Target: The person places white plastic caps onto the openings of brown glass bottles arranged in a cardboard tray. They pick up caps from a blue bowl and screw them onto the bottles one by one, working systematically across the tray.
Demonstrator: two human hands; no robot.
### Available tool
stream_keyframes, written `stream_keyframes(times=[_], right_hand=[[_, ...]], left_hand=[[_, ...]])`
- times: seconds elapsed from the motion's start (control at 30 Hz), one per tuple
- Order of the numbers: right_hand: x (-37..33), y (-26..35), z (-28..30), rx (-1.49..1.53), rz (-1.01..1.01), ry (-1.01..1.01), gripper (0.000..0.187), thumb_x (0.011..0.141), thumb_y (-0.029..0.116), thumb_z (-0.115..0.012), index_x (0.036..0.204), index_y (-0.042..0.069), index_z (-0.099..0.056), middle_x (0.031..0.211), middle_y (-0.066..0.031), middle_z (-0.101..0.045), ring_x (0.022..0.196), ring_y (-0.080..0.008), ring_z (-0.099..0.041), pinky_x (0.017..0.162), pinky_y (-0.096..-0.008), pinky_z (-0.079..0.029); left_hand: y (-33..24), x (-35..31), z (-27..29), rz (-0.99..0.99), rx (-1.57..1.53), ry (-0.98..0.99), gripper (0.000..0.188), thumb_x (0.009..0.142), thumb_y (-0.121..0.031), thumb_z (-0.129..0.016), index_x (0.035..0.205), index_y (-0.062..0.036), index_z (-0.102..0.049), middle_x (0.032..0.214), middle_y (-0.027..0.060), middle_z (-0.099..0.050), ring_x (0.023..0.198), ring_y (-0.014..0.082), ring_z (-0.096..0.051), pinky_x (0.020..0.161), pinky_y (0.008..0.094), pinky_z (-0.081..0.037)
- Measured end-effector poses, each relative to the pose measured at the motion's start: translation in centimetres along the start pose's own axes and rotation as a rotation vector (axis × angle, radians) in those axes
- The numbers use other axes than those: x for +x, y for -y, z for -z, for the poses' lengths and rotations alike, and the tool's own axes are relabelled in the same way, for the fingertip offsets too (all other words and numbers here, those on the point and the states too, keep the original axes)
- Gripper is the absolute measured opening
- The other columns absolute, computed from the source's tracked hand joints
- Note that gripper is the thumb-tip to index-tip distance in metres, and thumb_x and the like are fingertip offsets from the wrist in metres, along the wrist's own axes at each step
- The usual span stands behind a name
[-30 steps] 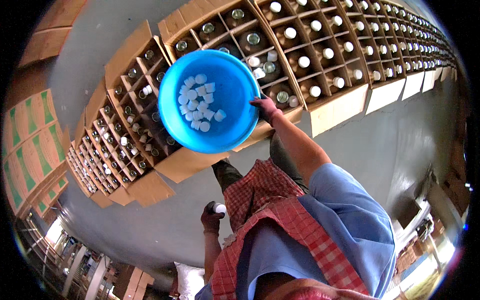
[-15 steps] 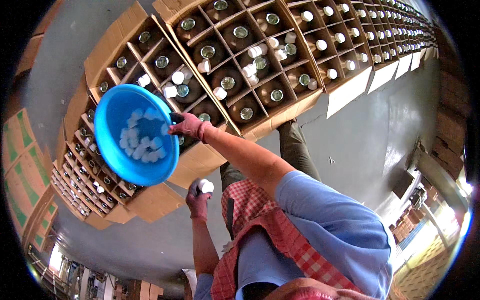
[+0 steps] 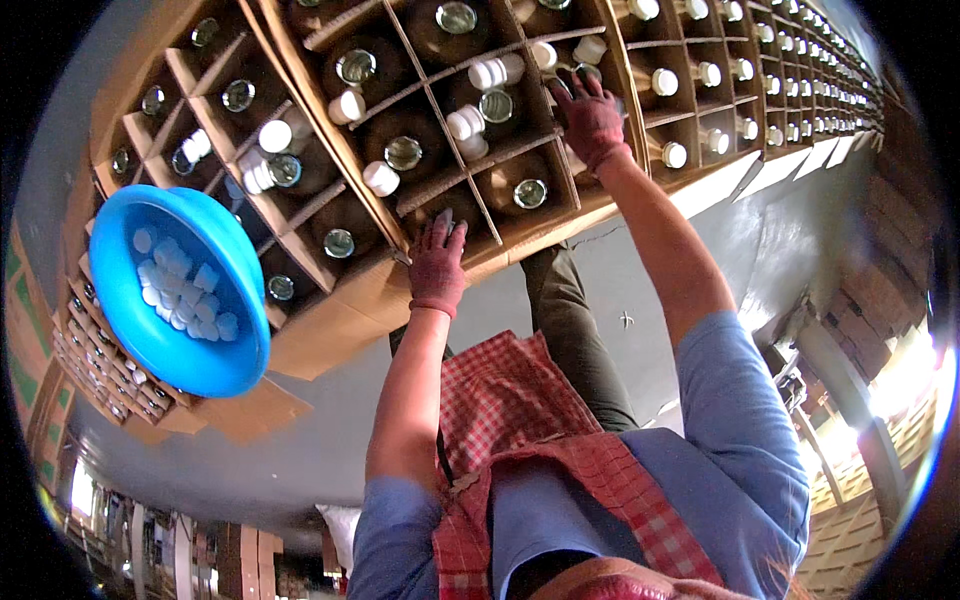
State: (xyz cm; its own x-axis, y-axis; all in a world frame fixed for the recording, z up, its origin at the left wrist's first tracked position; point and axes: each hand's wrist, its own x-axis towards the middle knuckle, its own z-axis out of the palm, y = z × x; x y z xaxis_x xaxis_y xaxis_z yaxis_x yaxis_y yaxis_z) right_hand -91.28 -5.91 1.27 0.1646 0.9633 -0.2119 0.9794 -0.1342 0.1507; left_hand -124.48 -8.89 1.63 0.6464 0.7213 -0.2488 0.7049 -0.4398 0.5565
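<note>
Head view, looking down over a row of open cardboard cartons (image 3: 330, 300) divided into cells, each cell holding a dark glass bottle (image 3: 403, 152) seen from above. Some bottle mouths are bare and shiny; others carry a white cap (image 3: 675, 155), and loose white caps lie in several cells.

Left hand (image 3: 437, 265) — in a reddish work glove, at about 12 o'clock from the person's checked apron (image 3: 520, 400). It rests at the near rim of a carton, just below a cell with a bottle; the fingers lie together and fairly flat. Whether this grip pinches a cap cannot be told.

Right hand (image 3: 592, 120) — also gloved, reaching further out, toward 1 o'clock from the left hand. Its fingers are curled down over a bottle neck in the cell at the carton's right end; what lies under the fingers is hidden, so whether this grip is clamped on a cap or on the bottle itself cannot be told.

Blue bowl (image 3: 175, 290) — at 9 o'clock from the left hand, well apart from both hands, sitting tilted on top of the cartons. It holds a heap of white caps (image 3: 185, 290).

Grey floor (image 3: 720, 240) shows at 3 o'clock beyond the cartons.
</note>
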Motion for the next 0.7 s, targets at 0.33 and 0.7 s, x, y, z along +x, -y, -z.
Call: stream_keyframes(times=[0.33,0.7], right_hand=[[-1.7,-2.7,3.8,0.416,-0.050,-0.017,0.054,0.066,0.025,-0.075,0.114,0.013,-0.055,0.112,-0.0114,-0.058,0.103,-0.0362,-0.051,0.086,-0.0436,-0.045],[-9.7,8.0,3.3,0.379,-0.024,0.278,0.049,0.079,0.027,-0.059,0.127,0.021,-0.049,0.139,-0.0167,-0.037,0.124,-0.0378,-0.038,0.091,-0.0487,-0.042]], left_hand=[[-4.1,4.1,-0.9,0.455,0.187,0.276,0.055,0.079,-0.036,-0.057,0.126,-0.0092,-0.049,0.133,0.0196,-0.043,0.122,0.0369,-0.039,0.102,0.0518,-0.030],[-2.6,5.3,-2.2,0.444,0.250,0.280,0.050,0.072,-0.039,-0.066,0.113,-0.0113,-0.057,0.128,0.0131,-0.047,0.120,0.0326,-0.042,0.104,0.0552,-0.025]])
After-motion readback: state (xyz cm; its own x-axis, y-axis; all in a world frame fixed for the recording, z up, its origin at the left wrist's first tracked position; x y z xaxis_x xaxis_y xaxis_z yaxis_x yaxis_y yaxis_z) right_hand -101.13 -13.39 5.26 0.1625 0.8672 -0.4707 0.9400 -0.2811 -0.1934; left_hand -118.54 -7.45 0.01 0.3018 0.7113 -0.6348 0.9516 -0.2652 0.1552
